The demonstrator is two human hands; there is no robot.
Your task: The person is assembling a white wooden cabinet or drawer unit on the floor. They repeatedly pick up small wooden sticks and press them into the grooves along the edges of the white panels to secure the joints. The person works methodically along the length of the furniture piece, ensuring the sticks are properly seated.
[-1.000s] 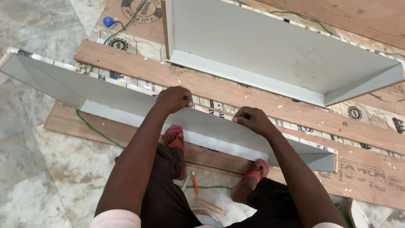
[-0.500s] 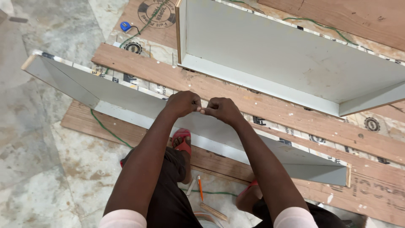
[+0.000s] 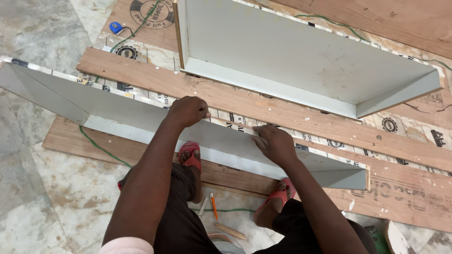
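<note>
1. Nearest the camera, on the mottled stone floor [image 3: 56, 197], lie an orange pencil [image 3: 213, 207] and some thin wood slivers [image 3: 229, 230] between the person's red sandals [image 3: 190, 155].
2. Just beyond the feet, a long grey laminated panel piece [image 3: 141, 122] rests across a wooden plank [image 3: 235, 176], its folded wall standing up toward the person.
3. Half a second ago both hands met at the middle of the panel's top edge; now they are spread well apart along it, which suggests a sweep outward along the thin edge strip [image 3: 233, 123].
4. The left hand [image 3: 188, 110] is curled into a loose fist, fingers closed against the strip at the edge; whether it truly pinches the strip cannot be told.
5. The right hand [image 3: 275, 143] lies flatter, fingers together and pressing down on the same edge, farther right.
6. The strip runs between the two hands, touching both.
7. Farther off sits a second grey panel tray [image 3: 306, 61] on printed board [image 3: 155, 51], with a green cord [image 3: 101, 148] and a small blue object [image 3: 115, 27] at the far left.
</note>
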